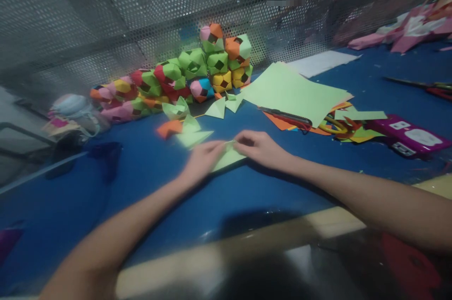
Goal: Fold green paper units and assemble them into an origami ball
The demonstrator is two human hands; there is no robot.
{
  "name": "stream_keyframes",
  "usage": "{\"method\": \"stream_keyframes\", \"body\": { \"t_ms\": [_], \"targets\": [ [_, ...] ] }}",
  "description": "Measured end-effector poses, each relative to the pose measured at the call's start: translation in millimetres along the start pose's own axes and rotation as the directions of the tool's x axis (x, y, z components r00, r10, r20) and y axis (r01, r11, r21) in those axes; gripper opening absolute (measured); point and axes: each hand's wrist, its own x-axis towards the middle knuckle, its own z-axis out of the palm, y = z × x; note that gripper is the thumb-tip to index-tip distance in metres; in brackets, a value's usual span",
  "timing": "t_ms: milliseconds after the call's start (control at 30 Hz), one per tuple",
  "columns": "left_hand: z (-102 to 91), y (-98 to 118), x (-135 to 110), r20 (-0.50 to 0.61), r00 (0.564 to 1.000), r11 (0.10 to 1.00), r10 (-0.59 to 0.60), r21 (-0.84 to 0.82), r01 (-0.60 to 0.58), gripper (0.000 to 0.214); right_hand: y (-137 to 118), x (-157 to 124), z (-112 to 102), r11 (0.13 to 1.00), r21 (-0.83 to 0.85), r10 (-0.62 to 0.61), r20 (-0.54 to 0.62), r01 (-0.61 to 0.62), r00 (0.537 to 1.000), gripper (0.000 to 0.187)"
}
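Note:
A small light green paper piece [228,158] lies on the blue table [148,173] between my hands. My left hand [203,161] rests on its left side with fingers pressed down on the paper. My right hand [259,147] has its fingers curled and pinched on the paper's upper right edge. Both hands are blurred by motion. Just beyond them lie several folded green paper units [192,133] and one orange unit [168,128].
A pile of multicoloured folded paper cubes [190,71] stands against the perforated metal wall. Green paper sheets [293,93] lie to the right, with coloured scraps, a pen [284,115], scissors [334,125] and a magenta box [411,137]. Pink paper lies far right.

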Motion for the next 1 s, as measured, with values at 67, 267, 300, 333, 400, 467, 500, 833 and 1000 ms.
{"method": "stream_keyframes", "body": {
  "t_ms": [67,267,300,333,400,467,500,833,1000],
  "targets": [
    [0.2,-2.0,0.1,0.001,1.000,1.000,-0.008,0.007,0.008,0.033,0.5,0.1,0.1,1.000,0.017,0.009,0.002,-0.009,1.000,0.015],
    [-0.9,-4.6,0.4,0.035,0.999,1.000,0.011,0.021,-0.011,0.033,0.6,-0.6,-0.2,0.998,0.039,0.049,0.012,-0.049,0.999,0.017],
    [-1.2,-4.7,0.6,0.042,0.999,1.000,0.012,0.024,-0.014,0.033,0.5,-0.8,-0.4,0.998,0.036,0.054,0.017,-0.054,0.998,0.017],
    [-1.5,-4.6,0.7,0.045,0.999,1.000,0.012,0.028,-0.013,0.032,0.5,-0.9,-0.6,0.998,0.033,0.057,0.021,-0.058,0.998,0.018],
    [-1.7,-4.1,0.8,0.050,0.999,0.999,0.002,0.036,-0.004,0.032,0.3,-1.1,-0.7,0.998,0.023,0.062,0.025,-0.063,0.998,0.018],
    [-1.5,-3.3,0.7,0.058,0.998,0.999,-0.014,0.030,0.012,0.032,-0.1,-1.1,-0.5,0.998,0.017,0.066,0.024,-0.067,0.998,0.018],
    [-1.4,-2.9,0.6,0.062,0.998,1.000,-0.023,0.019,0.021,0.033,-0.3,-1.2,-0.4,0.998,0.017,0.068,0.022,-0.068,0.997,0.018],
    [-0.2,-5.1,2.5,0.034,0.998,0.998,-0.062,-0.001,0.062,0.031,-4.8,-1.5,-0.5,0.995,0.043,0.087,0.026,-0.088,0.996,0.016],
    [-0.7,-1.8,2.0,0.024,0.998,0.998,-0.050,0.044,0.049,0.028,-4.3,-1.4,-0.2,0.993,0.065,0.096,0.022,-0.097,0.995,0.017]
  ]
}}
